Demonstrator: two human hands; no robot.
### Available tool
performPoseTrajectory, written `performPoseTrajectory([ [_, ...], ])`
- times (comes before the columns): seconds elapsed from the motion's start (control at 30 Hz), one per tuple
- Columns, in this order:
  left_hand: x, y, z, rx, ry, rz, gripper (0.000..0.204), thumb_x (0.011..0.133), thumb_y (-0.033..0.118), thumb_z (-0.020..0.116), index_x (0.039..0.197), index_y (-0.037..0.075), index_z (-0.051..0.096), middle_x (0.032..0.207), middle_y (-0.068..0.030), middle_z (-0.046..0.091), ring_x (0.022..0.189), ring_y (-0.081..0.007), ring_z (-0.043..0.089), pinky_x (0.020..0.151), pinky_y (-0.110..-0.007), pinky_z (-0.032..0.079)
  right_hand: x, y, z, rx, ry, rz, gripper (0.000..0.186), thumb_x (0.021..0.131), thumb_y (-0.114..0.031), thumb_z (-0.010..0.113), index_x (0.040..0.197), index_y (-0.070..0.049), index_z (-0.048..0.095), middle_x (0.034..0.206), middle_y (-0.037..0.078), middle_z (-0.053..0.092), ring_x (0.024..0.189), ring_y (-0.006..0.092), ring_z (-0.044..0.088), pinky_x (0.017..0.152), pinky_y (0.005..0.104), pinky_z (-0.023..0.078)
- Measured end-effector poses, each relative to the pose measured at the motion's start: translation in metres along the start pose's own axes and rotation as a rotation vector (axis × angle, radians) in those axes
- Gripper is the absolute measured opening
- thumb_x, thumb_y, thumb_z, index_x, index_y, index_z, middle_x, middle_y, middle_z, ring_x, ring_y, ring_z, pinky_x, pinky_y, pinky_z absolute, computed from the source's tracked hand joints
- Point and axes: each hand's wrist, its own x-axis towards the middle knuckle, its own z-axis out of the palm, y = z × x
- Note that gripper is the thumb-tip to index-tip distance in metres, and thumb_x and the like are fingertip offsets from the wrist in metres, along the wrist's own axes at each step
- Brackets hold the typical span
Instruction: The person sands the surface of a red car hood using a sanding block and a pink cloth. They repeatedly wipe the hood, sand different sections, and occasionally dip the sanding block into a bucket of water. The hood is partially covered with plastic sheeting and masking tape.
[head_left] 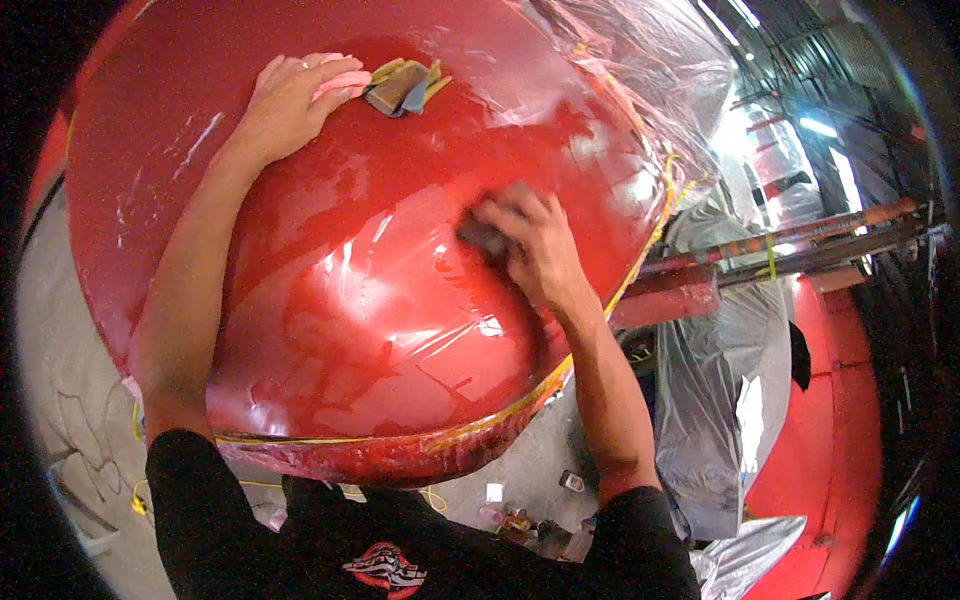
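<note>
Fingers of the right hand curl down over a small dark sanding block, grasping it and pressing it flat against the wet red panel. That block sits just right of the panel's middle, and its far edge is hidden under the knuckles. Up near the panel's top edge, the left hand lies spread and relaxed, palm down on the glossy surface, gripping nothing; its fingertips touch a pink pad. Just beside that pad, further along the panel's top, rests a little pile of folded abrasive sheets, brown, grey and yellowish. Yellow masking tape runs along the panel's lower and right rim. Clear plastic sheeting drapes off the panel's upper right corner, and more of it, greyish, hangs below the panel's right side over another red body part. Beneath the panel's lower edge, small bottles and jars stand on the grey floor.
</note>
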Motion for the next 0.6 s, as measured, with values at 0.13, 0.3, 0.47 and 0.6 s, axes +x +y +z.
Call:
performPoseTrajectory([
  [0.13, 0.000, -0.008, 0.019, -0.002, 0.105, 0.000, 0.035, 0.100, 0.031, 0.058, 0.132, 0.019, 0.065, 0.136, -0.0066, 0.063, 0.127, -0.0294, 0.056, 0.108, -0.045, 0.039, -0.122, -0.005, -0.031, -0.120, -0.054, 0.142, 0.046, 0.072, -0.004, 0.070, 0.117, -0.015, 0.071, 0.123, 0.011, 0.064, 0.118, 0.0373, 0.056, 0.101, 0.0492, 0.045],
  [0.3, 0.005, -0.001, 0.023, 0.000, 0.109, -0.005, 0.035, 0.100, 0.034, 0.058, 0.130, 0.018, 0.066, 0.135, -0.0061, 0.064, 0.123, -0.0296, 0.058, 0.107, -0.047, 0.039, -0.244, -0.072, 0.006, -0.066, 0.200, 0.459, 0.061, 0.061, 0.015, 0.059, 0.116, -0.010, 0.070, 0.125, 0.016, 0.061, 0.118, 0.0408, 0.055, 0.103, 0.0490, 0.045],
  [0.47, 0.012, 0.005, 0.018, 0.079, 0.123, -0.044, 0.035, 0.100, 0.039, 0.055, 0.127, 0.020, 0.067, 0.132, -0.0043, 0.065, 0.117, -0.0286, 0.061, 0.103, -0.050, 0.040, -0.232, -0.118, 0.001, -0.082, 0.117, 0.585, 0.059, 0.065, 0.013, 0.054, 0.118, -0.009, 0.070, 0.123, 0.015, 0.063, 0.116, 0.0373, 0.056, 0.101, 0.0444, 0.046],
  [0.6, 0.013, -0.005, 0.027, 0.041, 0.154, -0.046, 0.033, 0.100, 0.041, 0.055, 0.125, 0.022, 0.067, 0.129, -0.0028, 0.066, 0.116, -0.0285, 0.061, 0.105, -0.051, 0.038, -0.161, -0.124, -0.027, -0.131, 0.282, 0.434, 0.044, 0.078, 0.010, 0.056, 0.116, -0.006, 0.070, 0.113, 0.015, 0.068, 0.109, 0.0354, 0.062, 0.097, 0.0430, 0.050],
])
